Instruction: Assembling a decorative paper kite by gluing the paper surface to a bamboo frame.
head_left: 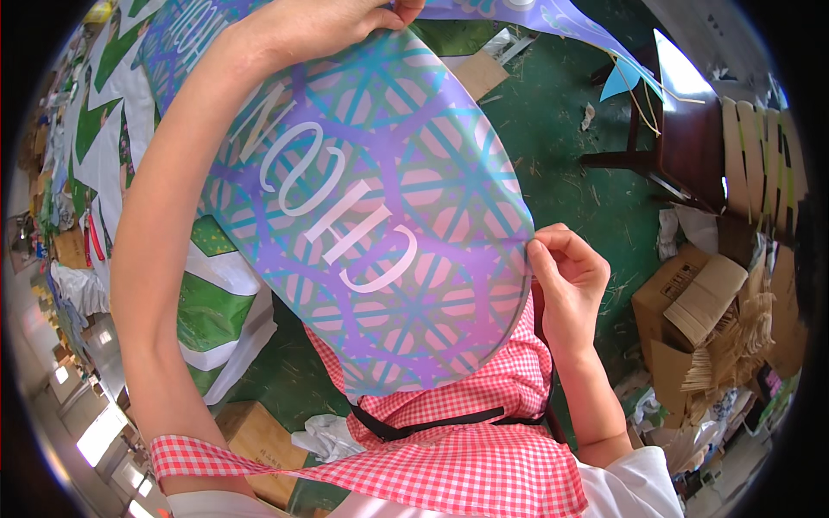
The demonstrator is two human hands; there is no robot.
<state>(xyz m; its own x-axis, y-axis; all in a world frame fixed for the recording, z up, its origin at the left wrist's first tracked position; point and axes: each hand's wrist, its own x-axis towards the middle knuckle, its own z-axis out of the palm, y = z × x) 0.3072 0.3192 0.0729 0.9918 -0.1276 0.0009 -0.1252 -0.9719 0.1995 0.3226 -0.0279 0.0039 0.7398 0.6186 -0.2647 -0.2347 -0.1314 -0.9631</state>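
A large purple and teal printed banner [414, 198] with white lettering stretches across the middle, over my lap. Its right-hand end is rounded, with a thin dark line along part of the lower curved edge. My left hand [354, 22] reaches to the top of the view and pinches the banner's upper edge; its fingertips are partly cut off. On the right side my right hand [570, 272] grips the rounded edge between thumb and bent fingers. Between the two hands the edge bows outward. Below the banner lies my red checked apron [458, 457] with a black strap.
Another purple printed piece [561, 22] with thin cords hangs at the upper right, near a dark wooden stool [682, 147]. Cardboard boxes [669, 298] and brown paper stand at right. White and green sheets [211, 311] are heaped at left. A carton [259, 445] sits on the green floor.
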